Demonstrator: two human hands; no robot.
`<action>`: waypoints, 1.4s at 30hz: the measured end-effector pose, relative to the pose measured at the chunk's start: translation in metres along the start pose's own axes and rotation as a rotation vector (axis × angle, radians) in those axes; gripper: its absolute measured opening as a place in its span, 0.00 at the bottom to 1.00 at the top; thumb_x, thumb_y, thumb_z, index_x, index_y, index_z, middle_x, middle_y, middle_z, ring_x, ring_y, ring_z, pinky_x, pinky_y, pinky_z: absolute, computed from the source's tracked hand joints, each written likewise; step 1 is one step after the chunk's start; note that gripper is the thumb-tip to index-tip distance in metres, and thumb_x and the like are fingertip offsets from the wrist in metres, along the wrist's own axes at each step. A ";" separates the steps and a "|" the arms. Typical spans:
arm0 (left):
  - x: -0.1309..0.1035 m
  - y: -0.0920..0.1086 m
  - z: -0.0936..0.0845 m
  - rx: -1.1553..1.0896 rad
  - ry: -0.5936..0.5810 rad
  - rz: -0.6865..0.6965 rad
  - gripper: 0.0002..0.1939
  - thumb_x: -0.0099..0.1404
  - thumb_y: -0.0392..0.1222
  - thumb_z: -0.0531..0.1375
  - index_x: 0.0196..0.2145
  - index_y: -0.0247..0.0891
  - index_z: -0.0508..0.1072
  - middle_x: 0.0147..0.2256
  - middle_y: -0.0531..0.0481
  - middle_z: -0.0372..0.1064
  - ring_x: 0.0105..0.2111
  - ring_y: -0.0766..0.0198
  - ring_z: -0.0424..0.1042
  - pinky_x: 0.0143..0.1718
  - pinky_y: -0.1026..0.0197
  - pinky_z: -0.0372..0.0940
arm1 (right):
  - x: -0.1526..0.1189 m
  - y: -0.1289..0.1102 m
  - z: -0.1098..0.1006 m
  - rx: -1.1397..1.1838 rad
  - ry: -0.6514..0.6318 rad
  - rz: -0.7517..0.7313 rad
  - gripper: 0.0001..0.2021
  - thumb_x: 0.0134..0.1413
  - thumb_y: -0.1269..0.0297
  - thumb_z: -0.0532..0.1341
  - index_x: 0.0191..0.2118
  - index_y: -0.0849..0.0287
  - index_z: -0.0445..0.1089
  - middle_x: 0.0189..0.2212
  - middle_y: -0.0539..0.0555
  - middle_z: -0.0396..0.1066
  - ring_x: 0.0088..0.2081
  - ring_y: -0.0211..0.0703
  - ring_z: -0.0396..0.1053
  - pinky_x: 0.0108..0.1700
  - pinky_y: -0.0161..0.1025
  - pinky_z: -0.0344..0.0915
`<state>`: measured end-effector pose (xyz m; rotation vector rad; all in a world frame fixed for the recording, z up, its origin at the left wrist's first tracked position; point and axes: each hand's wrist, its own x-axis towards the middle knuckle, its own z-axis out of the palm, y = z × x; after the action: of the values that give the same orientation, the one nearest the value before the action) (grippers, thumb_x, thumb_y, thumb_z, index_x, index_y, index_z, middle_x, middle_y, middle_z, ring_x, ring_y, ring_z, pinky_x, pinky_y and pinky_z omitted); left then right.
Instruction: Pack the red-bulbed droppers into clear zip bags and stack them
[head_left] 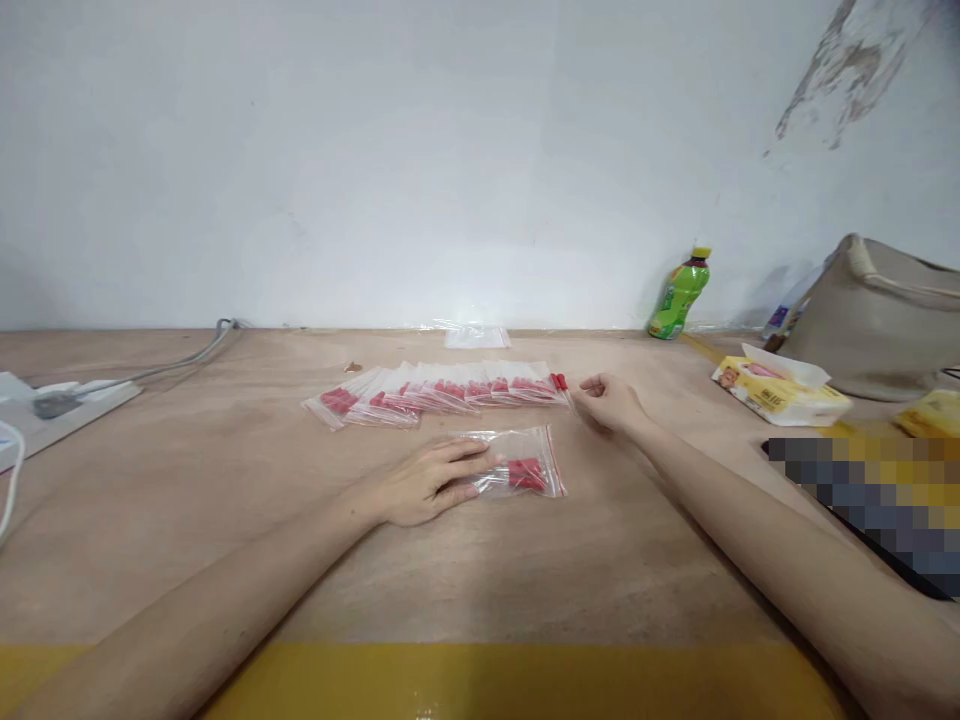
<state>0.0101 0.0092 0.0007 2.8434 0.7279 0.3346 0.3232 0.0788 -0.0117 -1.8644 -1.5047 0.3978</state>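
My left hand [431, 480] lies flat with its fingers stretched over the left part of a clear zip bag [551, 455]. Red pieces [526, 474] show inside that bag, right of my fingertips. My right hand [609, 402] rests on the table farther back, its fingers curled together in a pinch. What is between those fingertips, if anything, I cannot make out. Just left of them are small red pieces [559, 381], at the right end of a row of overlapping clear bags [450, 388] with red contents.
A flat clear bag [476, 337] lies by the wall. On the right stand a green bottle [679, 295], a tissue pack [780, 390] and a beige bag [870, 320], with a blurred-out dark object [862, 515] nearer. A power strip [67, 405] with cables is at left.
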 end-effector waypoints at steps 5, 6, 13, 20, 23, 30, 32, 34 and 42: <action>0.000 0.000 -0.001 0.019 -0.026 0.011 0.19 0.68 0.44 0.47 0.57 0.51 0.57 0.60 0.51 0.46 0.58 0.56 0.51 0.57 0.52 0.50 | 0.019 -0.018 0.009 -0.103 -0.148 0.129 0.16 0.36 0.64 0.63 0.36 0.65 0.67 0.22 0.54 0.69 0.21 0.36 0.64 0.21 0.31 0.55; 0.000 0.000 -0.001 0.016 -0.025 0.013 0.19 0.68 0.45 0.47 0.56 0.51 0.57 0.60 0.51 0.47 0.58 0.56 0.51 0.57 0.52 0.50 | 0.021 -0.021 0.011 -0.112 -0.158 0.136 0.13 0.35 0.67 0.63 0.32 0.66 0.68 0.18 0.53 0.67 0.19 0.37 0.63 0.20 0.31 0.53; 0.000 -0.001 0.002 -0.001 -0.004 0.037 0.19 0.68 0.44 0.48 0.56 0.50 0.59 0.59 0.49 0.49 0.56 0.56 0.52 0.56 0.51 0.51 | 0.023 -0.030 0.006 -0.005 -0.233 0.169 0.08 0.37 0.74 0.60 0.29 0.69 0.69 0.08 0.45 0.53 0.12 0.32 0.52 0.15 0.31 0.46; 0.000 0.001 0.000 0.020 -0.002 0.030 0.21 0.68 0.44 0.48 0.58 0.48 0.55 0.57 0.48 0.51 0.56 0.56 0.53 0.55 0.50 0.51 | -0.031 -0.027 -0.017 0.500 -0.100 0.035 0.38 0.43 0.73 0.56 0.59 0.68 0.37 0.19 0.43 0.59 0.17 0.33 0.60 0.17 0.29 0.59; 0.000 0.001 0.000 0.017 0.013 0.029 0.22 0.68 0.44 0.48 0.59 0.46 0.53 0.57 0.47 0.52 0.56 0.56 0.53 0.55 0.51 0.52 | -0.061 -0.025 -0.014 0.746 -0.087 0.089 0.45 0.38 0.75 0.58 0.60 0.64 0.29 0.21 0.43 0.61 0.19 0.35 0.65 0.21 0.32 0.66; 0.000 0.001 0.000 0.023 0.010 0.027 0.20 0.68 0.45 0.47 0.57 0.48 0.55 0.57 0.48 0.51 0.55 0.56 0.54 0.55 0.50 0.53 | -0.090 -0.027 0.005 0.870 -0.063 0.156 0.41 0.38 0.73 0.58 0.58 0.60 0.36 0.22 0.43 0.60 0.18 0.35 0.66 0.20 0.32 0.67; 0.000 0.001 0.001 0.021 0.008 0.023 0.20 0.68 0.44 0.48 0.57 0.48 0.57 0.57 0.48 0.51 0.55 0.56 0.54 0.55 0.51 0.52 | -0.093 -0.030 0.006 0.882 -0.099 0.144 0.40 0.38 0.73 0.58 0.57 0.60 0.36 0.22 0.43 0.60 0.18 0.35 0.66 0.20 0.32 0.67; 0.000 0.000 0.001 0.021 0.012 0.022 0.20 0.68 0.44 0.48 0.57 0.48 0.57 0.57 0.48 0.51 0.55 0.56 0.54 0.55 0.50 0.52 | -0.095 -0.033 0.007 0.887 -0.128 0.134 0.40 0.38 0.73 0.59 0.57 0.60 0.37 0.23 0.43 0.61 0.19 0.36 0.67 0.20 0.33 0.68; 0.000 0.000 0.002 0.001 0.017 0.033 0.20 0.68 0.44 0.48 0.57 0.49 0.57 0.57 0.48 0.51 0.55 0.55 0.54 0.55 0.49 0.52 | -0.093 -0.031 0.008 0.932 -0.053 0.132 0.34 0.38 0.70 0.60 0.52 0.56 0.43 0.24 0.42 0.61 0.20 0.35 0.68 0.22 0.34 0.69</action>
<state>0.0110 0.0094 -0.0015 2.8597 0.6846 0.3635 0.2700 -0.0039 -0.0136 -1.1944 -0.9508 1.0112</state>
